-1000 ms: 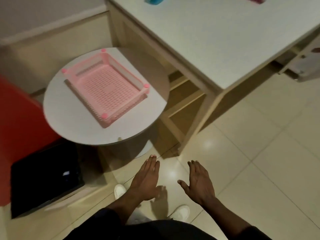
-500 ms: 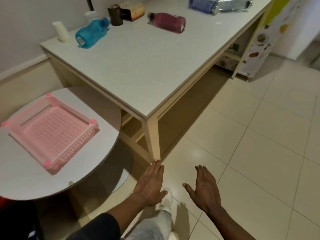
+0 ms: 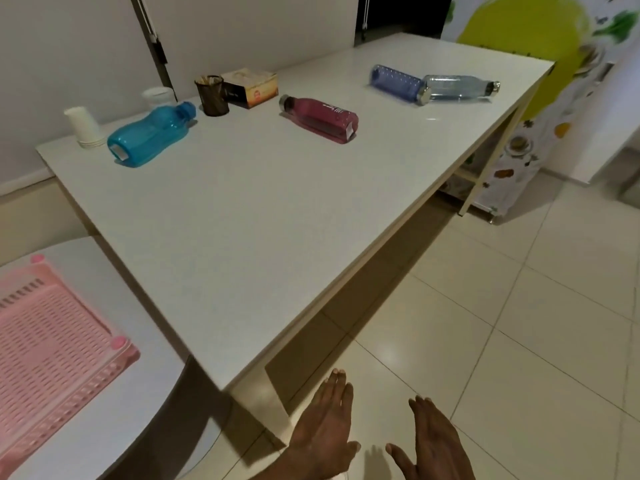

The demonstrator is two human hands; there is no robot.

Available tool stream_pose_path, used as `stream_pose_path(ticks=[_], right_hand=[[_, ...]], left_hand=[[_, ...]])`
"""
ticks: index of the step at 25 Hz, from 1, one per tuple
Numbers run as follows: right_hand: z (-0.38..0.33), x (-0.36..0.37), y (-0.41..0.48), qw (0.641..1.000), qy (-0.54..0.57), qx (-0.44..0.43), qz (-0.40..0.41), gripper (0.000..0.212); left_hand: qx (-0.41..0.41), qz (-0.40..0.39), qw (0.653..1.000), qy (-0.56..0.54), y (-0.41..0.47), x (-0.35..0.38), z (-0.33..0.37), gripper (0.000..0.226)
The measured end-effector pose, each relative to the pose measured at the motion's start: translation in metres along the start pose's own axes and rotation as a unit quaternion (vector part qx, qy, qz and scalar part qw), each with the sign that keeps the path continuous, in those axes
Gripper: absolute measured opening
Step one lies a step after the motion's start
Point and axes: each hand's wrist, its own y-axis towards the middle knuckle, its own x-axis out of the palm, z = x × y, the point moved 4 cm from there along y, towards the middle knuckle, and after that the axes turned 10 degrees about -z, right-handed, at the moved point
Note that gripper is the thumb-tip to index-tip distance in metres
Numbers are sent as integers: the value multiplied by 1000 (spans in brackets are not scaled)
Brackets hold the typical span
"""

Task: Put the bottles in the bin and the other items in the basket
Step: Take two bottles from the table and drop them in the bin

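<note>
Several bottles lie on their sides on the white table [image 3: 263,216]: a blue bottle [image 3: 149,135] at far left, a maroon bottle [image 3: 320,120] in the middle, a purple bottle [image 3: 396,83] and a clear bottle [image 3: 457,88] at far right. A stack of white paper cups [image 3: 85,128], a dark pen cup [image 3: 212,95] and a tissue box [image 3: 251,87] stand near the wall. The pink basket [image 3: 52,344] sits on a round table at lower left. My left hand [image 3: 325,434] and right hand [image 3: 433,445] hover flat and empty below the table corner.
The round grey side table [image 3: 138,393] stands just left of the big table's near corner. A white plastic container [image 3: 158,97] stands behind the blue bottle. A cabinet with fruit prints [image 3: 540,109] sits beyond the table's right end. Tiled floor [image 3: 519,323] stretches to the right.
My view has lifted and swung right, bringing the whole tabletop and its bottles into sight. The basket has slid to the lower left edge. Both hands stay flat and empty.
</note>
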Motion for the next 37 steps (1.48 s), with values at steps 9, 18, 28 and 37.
stream_pose_path(ticks=[9, 18, 28, 37], right_hand=[[43, -62, 120, 999, -28, -13, 19, 88], [138, -120, 225, 982, 62, -179, 21, 88], [150, -313, 306, 921, 172, -303, 171, 79], [25, -400, 395, 906, 185, -339, 172, 77]], left_hand=[[-103, -28, 994, 13, 91, -26, -16, 31], [-241, 45, 969, -35, 173, -61, 41, 25], [-235, 307, 920, -69, 188, -279, 127, 67], [-355, 399, 840, -99, 151, -415, -43, 96]])
